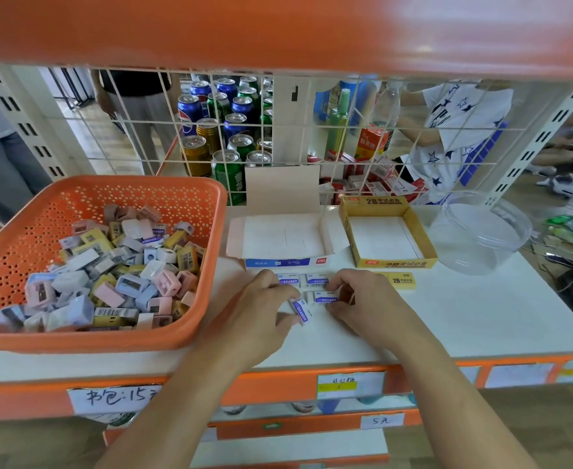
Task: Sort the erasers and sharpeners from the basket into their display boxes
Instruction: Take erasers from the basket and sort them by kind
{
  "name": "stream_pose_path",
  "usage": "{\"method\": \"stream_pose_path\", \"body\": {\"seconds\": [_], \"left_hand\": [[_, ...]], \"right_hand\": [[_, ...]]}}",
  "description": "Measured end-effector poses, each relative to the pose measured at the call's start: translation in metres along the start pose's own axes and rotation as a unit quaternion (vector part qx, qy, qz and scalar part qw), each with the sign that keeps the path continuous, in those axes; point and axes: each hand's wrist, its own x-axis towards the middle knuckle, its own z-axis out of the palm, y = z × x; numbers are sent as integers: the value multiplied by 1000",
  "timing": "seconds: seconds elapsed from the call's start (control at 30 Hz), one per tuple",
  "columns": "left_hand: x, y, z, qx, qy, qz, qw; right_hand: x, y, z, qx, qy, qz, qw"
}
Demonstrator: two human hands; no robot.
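Head: left hand (261,311), right hand (362,299) pinch white erasers (325,297).

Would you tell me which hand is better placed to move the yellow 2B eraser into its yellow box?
Right. Each hand pinches a white eraser, but the right hand lies just beside the yellow 2B eraser, with the yellow box directly behind it; the left hand is farther off.

Left: orange perforated plastic basket (24,238) blocks the sideways pass.
Back: white wire mesh panel (143,121); open white cardboard box (278,238), yellow cardboard tray (393,264) and clear plastic tub (478,231) stand in a row.
Above: orange metal shelf (278,28) overhangs.
Centre: white erasers (317,280) lie loose.
Front right: bare white shelf board (481,319), free.
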Motion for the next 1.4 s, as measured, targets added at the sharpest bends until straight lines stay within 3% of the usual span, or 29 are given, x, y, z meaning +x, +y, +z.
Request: {"method": "stream_pose_path", "body": {"seconds": [0.13,0.27,0.63,0.83,1.4], "left_hand": [[3,3,0,16,36,7,999],[4,6,2,8,17,15,1000],[3,-2,2,32,49,-55,997],[10,3,2,26,76,-45,996],[21,-4,5,-1,63,-38,997]], "right_hand": [[0,1,-2,-2,-8,-3,1000],[1,1,-4,0,-19,-5,1000],[5,1,-10,8,-36,-11,999],[9,-2,-3,12,-17,-22,1000],[20,-4,-2,-23,-44,-43,998]]}}
